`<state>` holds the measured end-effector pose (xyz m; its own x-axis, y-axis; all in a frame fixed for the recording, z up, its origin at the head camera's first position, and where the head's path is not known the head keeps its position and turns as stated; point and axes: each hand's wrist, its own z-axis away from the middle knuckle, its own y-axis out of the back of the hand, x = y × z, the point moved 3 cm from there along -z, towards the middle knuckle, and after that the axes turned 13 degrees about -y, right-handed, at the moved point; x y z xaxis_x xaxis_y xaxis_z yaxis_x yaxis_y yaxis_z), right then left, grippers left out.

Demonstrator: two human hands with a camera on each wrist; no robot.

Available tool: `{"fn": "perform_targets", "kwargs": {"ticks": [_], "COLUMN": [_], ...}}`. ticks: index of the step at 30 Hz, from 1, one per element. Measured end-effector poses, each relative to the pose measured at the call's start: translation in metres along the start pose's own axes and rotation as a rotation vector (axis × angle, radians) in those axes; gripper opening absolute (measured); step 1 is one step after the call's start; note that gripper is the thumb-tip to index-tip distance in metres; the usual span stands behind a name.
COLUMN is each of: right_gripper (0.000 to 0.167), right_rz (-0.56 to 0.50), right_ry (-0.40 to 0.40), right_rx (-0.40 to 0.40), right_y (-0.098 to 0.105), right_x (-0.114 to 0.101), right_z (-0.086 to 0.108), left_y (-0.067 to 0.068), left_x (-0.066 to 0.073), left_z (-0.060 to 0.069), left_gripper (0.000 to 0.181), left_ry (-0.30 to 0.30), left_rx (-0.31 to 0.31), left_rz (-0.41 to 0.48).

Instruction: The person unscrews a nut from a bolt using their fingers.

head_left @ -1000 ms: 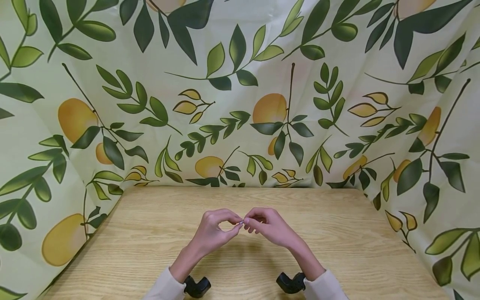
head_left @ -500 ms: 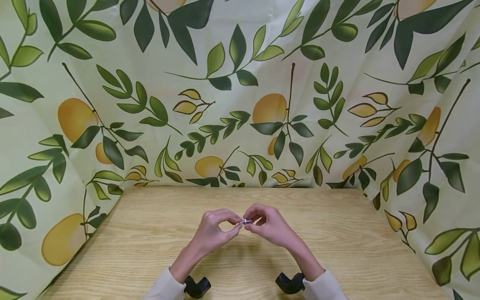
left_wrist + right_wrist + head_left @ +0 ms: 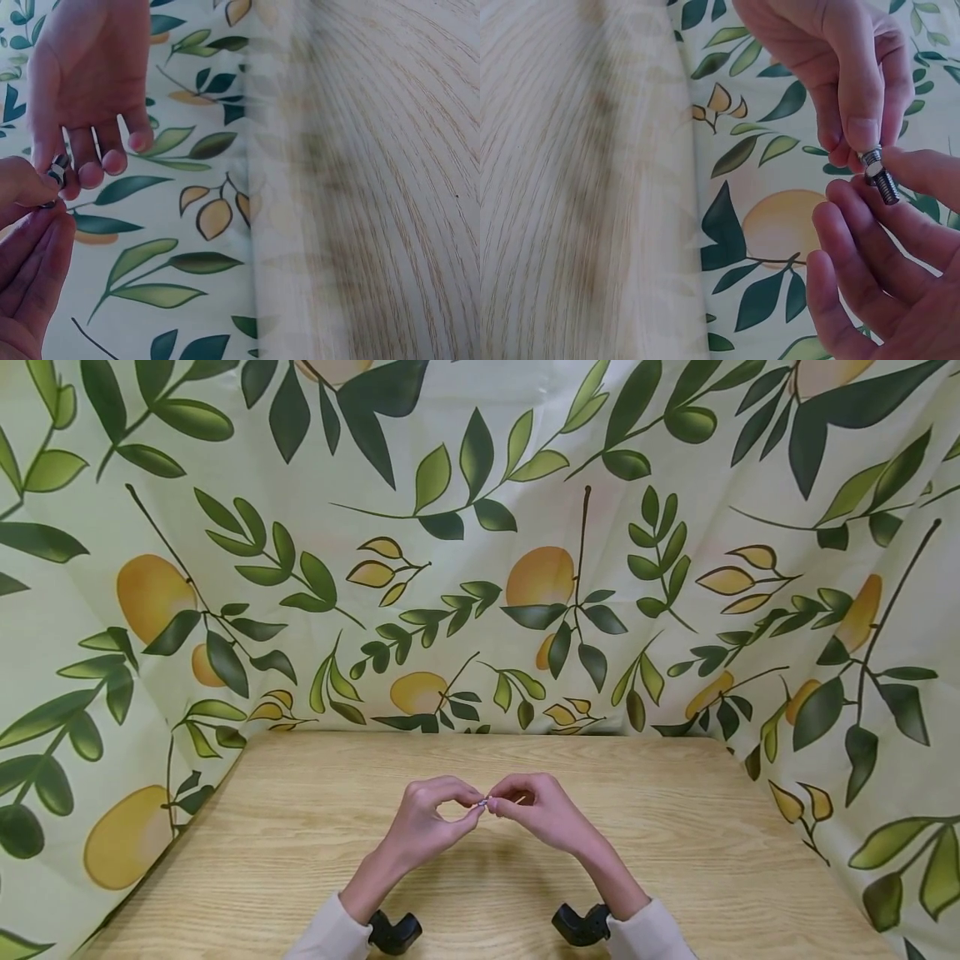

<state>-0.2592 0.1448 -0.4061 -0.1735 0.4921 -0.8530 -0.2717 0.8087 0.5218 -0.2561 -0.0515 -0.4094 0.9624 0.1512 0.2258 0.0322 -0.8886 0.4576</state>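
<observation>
- Pinching a ridged metal bolt (image 3: 889,190) above the wood-grained desk (image 3: 637,877): left hand (image 3: 429,825), fingers nearly closed.
- Gripping its faceted nut (image 3: 874,170): right hand (image 3: 543,814), fingers narrowly parted.
- Hanging beyond the far edge (image 3: 450,738): leafy fabric (image 3: 465,560).

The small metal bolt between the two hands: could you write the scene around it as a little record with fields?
Object: silver threaded bolt, with what looks like a nut around it
Left hand: pinches one end of the bolt
Right hand: pinches at the nut
Place: held up above a wooden table
Near each wrist: a black device
Backdrop: pale cloth printed with leaves and orange fruit
</observation>
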Motion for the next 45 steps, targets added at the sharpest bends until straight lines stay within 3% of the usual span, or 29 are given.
{"fn": "perform_targets", "kwargs": {"ticks": [6,11,18,26,31,35,45], "right_gripper": [0.010,0.015,0.021,0.014,0.010,0.015,0.022], "right_rz": [-0.008,-0.011,-0.011,0.003,0.006,-0.004,-0.013], "right_ry": [0.041,0.074,0.012,0.037,0.063,0.090,-0.015], "right_rx": [0.023,0.040,0.006,0.010,0.034,0.037,-0.013], "right_y": [-0.0011,-0.0019,-0.0011,-0.0018,-0.0017,-0.0013,0.0013], "right_x": [-0.0008,-0.0002,-0.0010,0.0001,0.0001,-0.0001,0.0002], "right_z": [0.0004,0.0004,0.0001,0.0006,0.0013,0.0012,0.0010], "left_y": [-0.0008,-0.0017,-0.0009,-0.0006,-0.0016,-0.0021,-0.0015], "left_x": [-0.0005,-0.0004,0.0004,0.0017,0.0018,0.0011,0.0029], "left_z": [0.0005,0.0008,0.0006,0.0005,-0.0005,-0.0004,-0.0009], "left_gripper": [0.020,0.019,0.017,0.015,0.017,0.015,0.016], "left_ry": [-0.013,-0.012,-0.005,0.008,-0.021,-0.046,-0.014], "left_rx": [0.002,-0.002,0.002,0.000,0.010,0.014,-0.009], "left_rz": [0.003,-0.001,-0.009,-0.013,-0.011,-0.015,-0.029]}}
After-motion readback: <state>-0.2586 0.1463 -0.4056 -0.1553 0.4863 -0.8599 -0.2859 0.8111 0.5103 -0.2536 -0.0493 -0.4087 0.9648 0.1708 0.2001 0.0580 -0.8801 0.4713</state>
